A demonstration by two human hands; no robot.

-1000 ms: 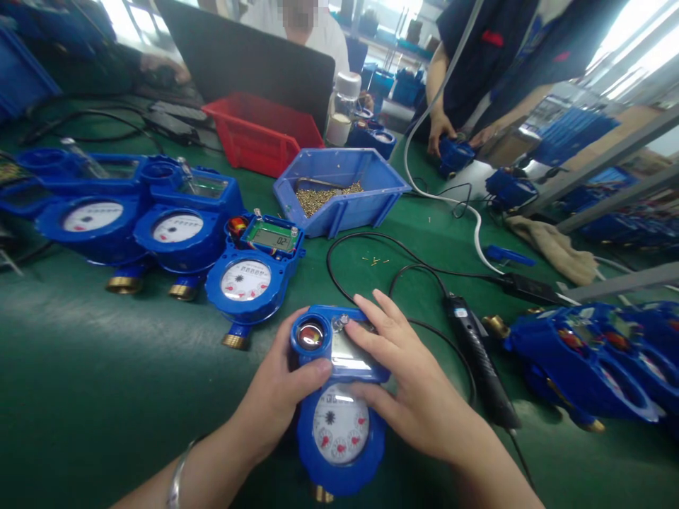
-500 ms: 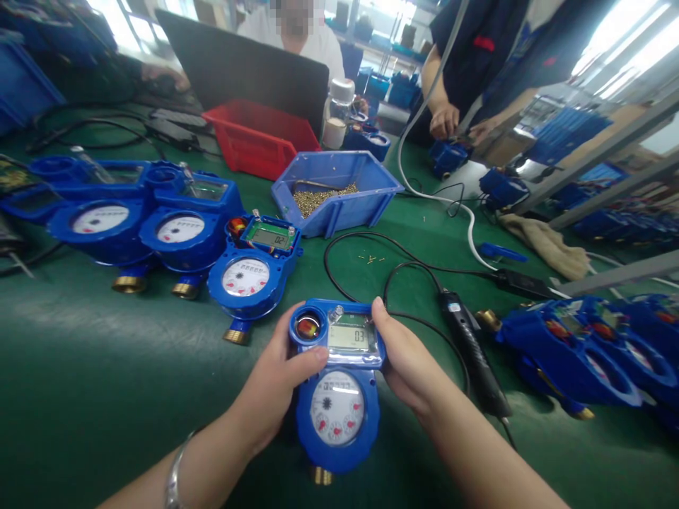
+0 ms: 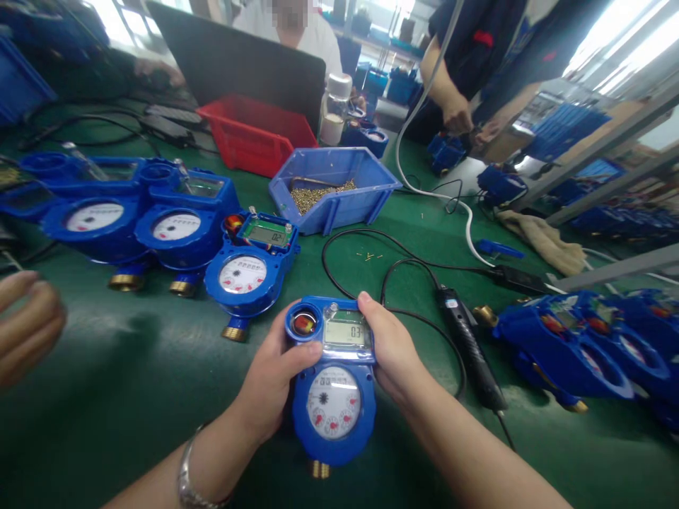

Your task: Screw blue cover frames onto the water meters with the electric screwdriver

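Observation:
A blue water meter (image 3: 334,410) with a round white dial and a small digital display lies between my two hands. My left hand (image 3: 273,378) grips its left side, thumb resting on the casing beside the display. Around the upper right corner, my right hand (image 3: 395,346) is closed, its thumb along the edge. The brass fitting at the meter's lower end points toward me. Just beyond my left hand is another meter (image 3: 242,274) with its display's circuit board uncovered. Further left, two more meters (image 3: 177,226) stand side by side.
A blue bin (image 3: 366,205) holds small brass screws; a red bin (image 3: 249,141) sits behind it. A black electric screwdriver (image 3: 469,346) with its cable lies to the right, near several meters (image 3: 562,346). Another person's hand (image 3: 29,329) is at the left edge. Two people are across the table.
Another person's hand has come into view at the left edge. My hands still hold the meter, and the whole view has shifted slightly.

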